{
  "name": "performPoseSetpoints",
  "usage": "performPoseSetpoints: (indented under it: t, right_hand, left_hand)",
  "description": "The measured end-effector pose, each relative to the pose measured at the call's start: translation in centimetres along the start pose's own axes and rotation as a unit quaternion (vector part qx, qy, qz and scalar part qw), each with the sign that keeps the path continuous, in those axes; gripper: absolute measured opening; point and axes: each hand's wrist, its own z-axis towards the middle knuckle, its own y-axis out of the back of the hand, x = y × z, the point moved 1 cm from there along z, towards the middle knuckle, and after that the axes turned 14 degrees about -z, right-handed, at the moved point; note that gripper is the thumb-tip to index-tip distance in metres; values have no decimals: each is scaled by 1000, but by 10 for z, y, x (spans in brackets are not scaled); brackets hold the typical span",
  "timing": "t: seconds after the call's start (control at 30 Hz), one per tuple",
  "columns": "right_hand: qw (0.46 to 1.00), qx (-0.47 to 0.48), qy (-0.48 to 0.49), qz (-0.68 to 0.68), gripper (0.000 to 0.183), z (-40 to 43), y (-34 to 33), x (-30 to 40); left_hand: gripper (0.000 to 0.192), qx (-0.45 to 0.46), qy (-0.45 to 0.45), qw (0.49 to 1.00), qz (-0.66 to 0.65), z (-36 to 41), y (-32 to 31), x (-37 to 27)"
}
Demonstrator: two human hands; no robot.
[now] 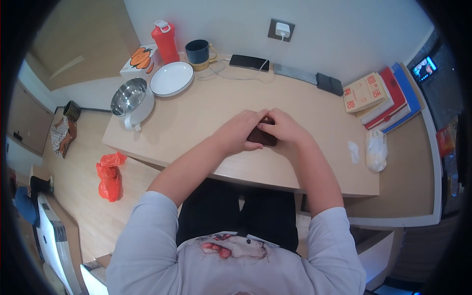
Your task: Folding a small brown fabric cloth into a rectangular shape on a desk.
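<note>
On the light wooden desk (191, 129), near its front edge, lies a small dark brown object (262, 135) that I cannot identify further. My left hand (238, 132) curves around its left side, and its fingers reach over the top. From the right, my right hand (285, 127) bends over the object's upper right part, with the fingertips of both hands meeting above it. The hands hide much of the object. Both hands touch or nearly touch it; whether they grip it firmly is not plain.
Left on the desk stand a steel-lined bowl (143, 107), a white plate (171, 78), a red shaker bottle (166, 44) and a dark mug (198, 52). A black phone (249, 62) lies at the back. Books (365, 92) and a white plastic packet (376, 151) are right.
</note>
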Motion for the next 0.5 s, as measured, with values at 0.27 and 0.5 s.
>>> performPoseSetpoints:
  t: [0.27, 0.5]
  right_hand:
    - [974, 138, -40, 175, 45, 10, 15, -16]
    - [862, 141, -82, 480, 38, 0, 19, -36]
  left_hand:
    - [108, -17, -32, 999, 20, -2, -4, 7]
    - [108, -72, 94, 971, -209, 10, -6, 18]
